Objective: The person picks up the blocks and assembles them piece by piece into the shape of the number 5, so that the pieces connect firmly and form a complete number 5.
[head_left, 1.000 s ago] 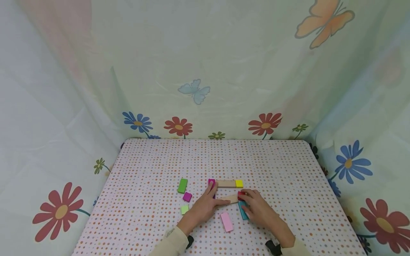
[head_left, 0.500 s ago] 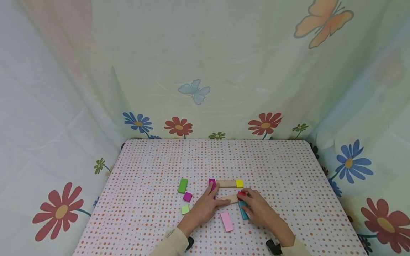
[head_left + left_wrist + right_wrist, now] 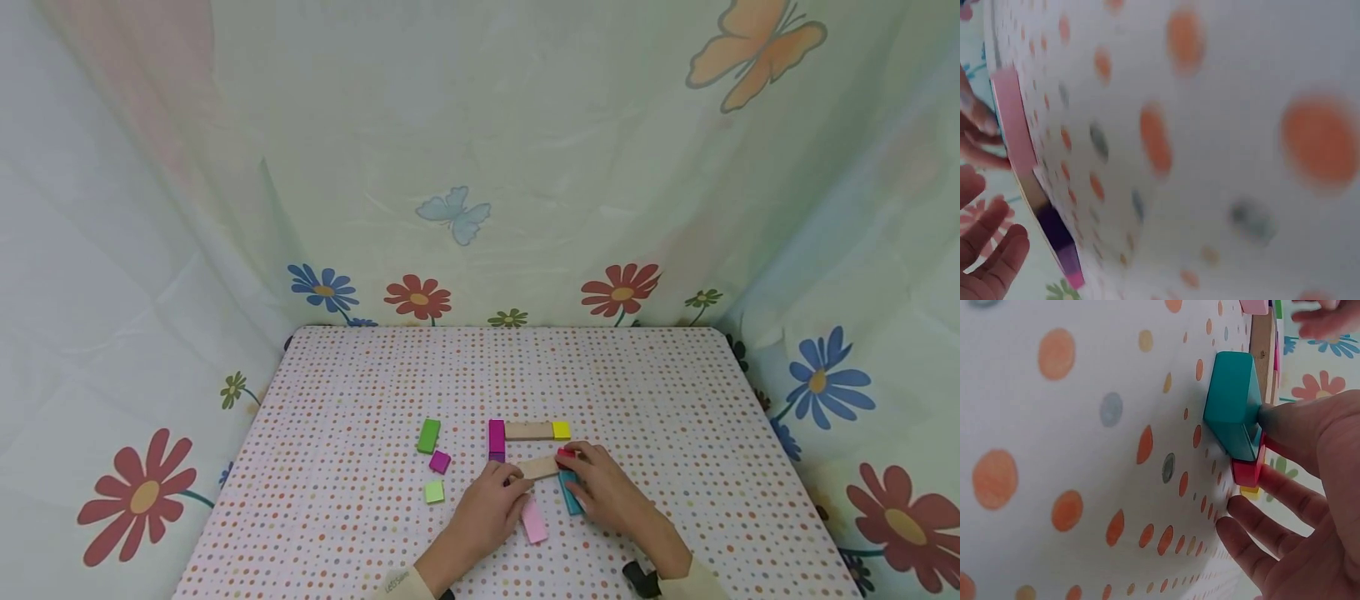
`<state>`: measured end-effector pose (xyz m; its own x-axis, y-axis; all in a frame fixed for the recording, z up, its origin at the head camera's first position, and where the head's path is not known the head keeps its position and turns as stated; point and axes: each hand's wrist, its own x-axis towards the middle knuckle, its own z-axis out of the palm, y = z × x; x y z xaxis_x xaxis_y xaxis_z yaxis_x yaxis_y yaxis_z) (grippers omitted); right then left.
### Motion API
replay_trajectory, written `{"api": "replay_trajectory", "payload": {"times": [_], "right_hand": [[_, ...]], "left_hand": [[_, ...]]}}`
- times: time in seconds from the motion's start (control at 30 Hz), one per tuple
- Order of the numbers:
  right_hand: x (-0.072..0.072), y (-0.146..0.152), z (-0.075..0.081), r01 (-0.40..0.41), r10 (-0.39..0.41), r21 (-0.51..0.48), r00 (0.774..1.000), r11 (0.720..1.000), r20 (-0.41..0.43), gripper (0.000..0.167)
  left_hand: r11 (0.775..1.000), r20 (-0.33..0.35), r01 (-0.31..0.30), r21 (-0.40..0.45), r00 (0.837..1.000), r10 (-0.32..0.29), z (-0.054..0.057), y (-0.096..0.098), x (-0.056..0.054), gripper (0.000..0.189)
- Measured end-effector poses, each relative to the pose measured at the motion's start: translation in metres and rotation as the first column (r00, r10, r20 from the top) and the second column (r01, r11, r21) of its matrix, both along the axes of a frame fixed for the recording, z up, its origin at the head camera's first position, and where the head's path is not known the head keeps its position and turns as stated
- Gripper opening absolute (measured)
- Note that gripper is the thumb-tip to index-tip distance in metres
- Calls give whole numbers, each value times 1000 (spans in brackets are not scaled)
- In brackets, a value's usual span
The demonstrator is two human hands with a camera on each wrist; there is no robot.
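My right hand (image 3: 603, 487) is at the red block (image 3: 565, 454) and the teal block (image 3: 570, 500), which meet end to end. In the right wrist view its thumb lies along the teal block (image 3: 1232, 403) and the index fingertip is at the red block (image 3: 1249, 472). My left hand (image 3: 486, 508) hovers at the left end of the nearer wooden block (image 3: 542, 468), fingers loosely bent with nothing in them. The left wrist view shows those fingers beside the pink block (image 3: 1013, 119) and purple block (image 3: 1055, 228). The pink block's far end is partly hidden in the head view.
A magenta block (image 3: 497, 435), a farther wooden block (image 3: 528, 431) and a yellow cube (image 3: 561, 430) adjoin behind. To the left lie a green block (image 3: 428, 436), a small magenta block (image 3: 440, 462) and a light green cube (image 3: 434, 492) on the dotted tabletop (image 3: 360, 517).
My left hand has come off the magenta and purple blocks and drawn back toward me, to the nearer wooden block's left end. The right hand and the blocks stay about where they were.
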<state>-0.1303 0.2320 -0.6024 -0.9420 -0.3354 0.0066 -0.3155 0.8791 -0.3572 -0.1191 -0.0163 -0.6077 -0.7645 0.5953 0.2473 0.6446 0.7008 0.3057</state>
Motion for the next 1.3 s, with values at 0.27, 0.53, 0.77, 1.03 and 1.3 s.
{"api": "replay_trajectory", "payload": {"times": [0.27, 0.53, 0.77, 1.03, 1.3], "right_hand": [[-2, 2, -1, 4, -3, -26, 1000, 1000, 20, 42], [-3, 1, -1, 22, -21, -56, 1000, 998, 17, 40], [-3, 1, 0, 25, -23, -66, 999, 998, 33, 40], [-4, 2, -1, 27, -25, -62, 999, 998, 36, 40], [-4, 1, 0, 44, -41, -52, 997, 998, 60, 41]], "left_hand": [[980, -66, 11, -201, 998, -24, -7, 8, 22, 30], [960, -56, -2, -281, 998, -15, -10, 11, 27, 41], [945, -96, 24, -327, 994, -58, -7, 11, 30, 46], [926, -44, 157, -342, 982, -182, 2, 9, 36, 40], [966, 131, 146, -215, 984, -120, 3, 11, 40, 55]]}}
